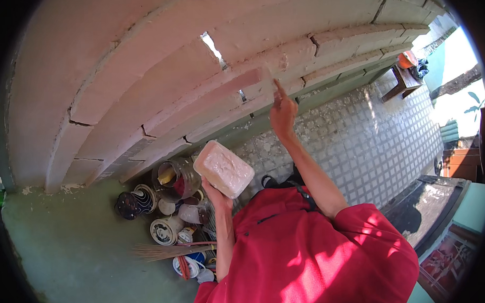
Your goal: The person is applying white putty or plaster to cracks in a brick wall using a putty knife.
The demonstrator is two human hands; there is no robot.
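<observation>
Pinkish-white, wet-looking paste point(221, 167) fills the rectangular tub point(244, 184) that I see through the head camera, held out in front of the red shirt point(304, 245) and just below the wall of pale blocks point(159, 69). The left hand point(216, 195) grips the tub at its underside and near edge, fingers against the wall of it; the far side hangs free. I judge the tub to be thin, light plastic, stiff enough at the rim but apt to flex if squeezed, with the paste giving it most of its weight. That paste looks soft and slick, so I would spread a palm under the base, thumb on the outer wall, and stay off any smeared rim. The right hand point(283, 112) is raised beside the wall, fingers curled and the index stretched forward; a pale, flat, blurred shape point(266, 78) sits at its tip, perhaps a blade, but I cannot tell how firmly, or whether, it is gripped. A darker pink streak point(229, 88) lies beside it.
</observation>
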